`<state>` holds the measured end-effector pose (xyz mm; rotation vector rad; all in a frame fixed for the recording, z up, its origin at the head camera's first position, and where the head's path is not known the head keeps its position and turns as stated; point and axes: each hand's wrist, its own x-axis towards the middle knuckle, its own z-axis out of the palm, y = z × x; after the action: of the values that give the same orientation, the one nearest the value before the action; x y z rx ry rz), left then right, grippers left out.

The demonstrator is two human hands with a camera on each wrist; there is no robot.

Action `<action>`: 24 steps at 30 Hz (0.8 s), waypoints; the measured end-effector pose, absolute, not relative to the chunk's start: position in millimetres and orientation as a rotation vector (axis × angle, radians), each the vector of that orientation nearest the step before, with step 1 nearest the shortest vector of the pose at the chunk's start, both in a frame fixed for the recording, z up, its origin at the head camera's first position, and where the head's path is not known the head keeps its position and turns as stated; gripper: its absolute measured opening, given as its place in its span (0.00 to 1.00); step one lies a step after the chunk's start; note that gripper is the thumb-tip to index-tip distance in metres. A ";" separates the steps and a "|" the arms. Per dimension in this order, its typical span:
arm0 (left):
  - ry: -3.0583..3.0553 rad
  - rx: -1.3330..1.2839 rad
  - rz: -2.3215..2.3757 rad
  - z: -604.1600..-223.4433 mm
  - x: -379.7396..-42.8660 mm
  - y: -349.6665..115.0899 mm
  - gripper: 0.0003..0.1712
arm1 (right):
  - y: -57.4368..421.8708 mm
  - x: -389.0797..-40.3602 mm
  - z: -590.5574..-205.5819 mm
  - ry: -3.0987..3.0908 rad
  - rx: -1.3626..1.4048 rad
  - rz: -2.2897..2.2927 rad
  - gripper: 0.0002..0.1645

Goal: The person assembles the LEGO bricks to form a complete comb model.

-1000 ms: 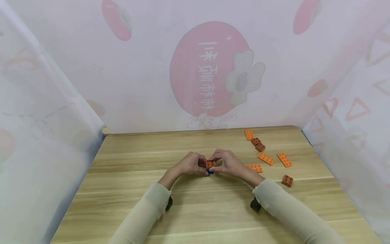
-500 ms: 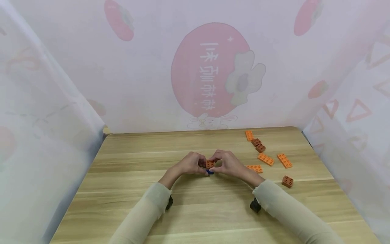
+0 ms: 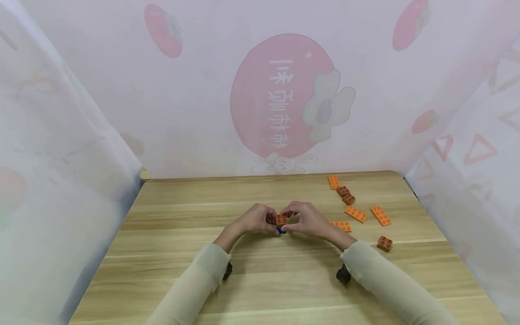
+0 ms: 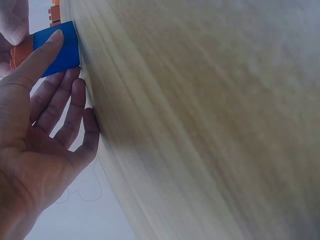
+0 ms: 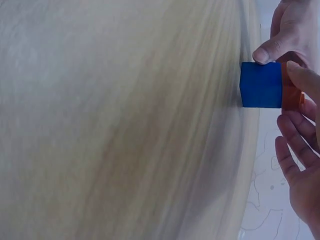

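Note:
At the middle of the wooden table [image 3: 260,280], a reddish-brown toy building brick [image 3: 281,219] sits on top of a blue block [image 5: 261,85]. My left hand [image 3: 257,218] pinches the blue block, its thumb across one face in the left wrist view and its other fingers loosely bent. From the other side my right hand [image 3: 307,220] pinches the brown brick between thumb and fingers. Brick and block meet in both wrist views, but whether they are fully pressed together I cannot tell. Fingers partly hide both pieces in the head view.
Right of the hands lie several flat orange bricks, among them one orange brick [image 3: 355,214] and another [image 3: 380,216]. Two brown bricks [image 3: 345,195] lie toward the back, and a single brown brick [image 3: 384,243] nearer the right edge. A patterned white curtain [image 3: 195,113] stands behind.
The head view has tilted slightly, so everything sits a little lower in it. Both hands keep their grip on the brick and block, with no clear movement over the table.

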<state>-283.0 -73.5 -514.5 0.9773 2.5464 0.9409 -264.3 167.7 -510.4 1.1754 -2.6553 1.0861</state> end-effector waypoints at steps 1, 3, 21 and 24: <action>2.547 0.979 0.939 -515.1 -283.2 -73.3 0.15 | 169.2 -264.3 -509.9 -2.660 1.177 1.091 0.25; 2.549 0.979 0.933 -516.2 -283.5 -72.9 0.16 | 172.5 -264.1 -508.9 -2.668 1.181 1.092 0.25; 2.568 0.960 0.924 -516.0 -281.1 -72.6 0.15 | 212.7 -269.8 -504.4 -2.691 1.280 1.030 0.28; 2.575 0.959 0.920 -516.2 -281.3 -72.7 0.15 | 221.0 -270.4 -502.8 -2.709 1.289 1.012 0.27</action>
<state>-281.3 -72.7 -516.2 0.9589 2.5750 0.9203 -270.4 221.0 -502.8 1.2890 -2.7086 1.0118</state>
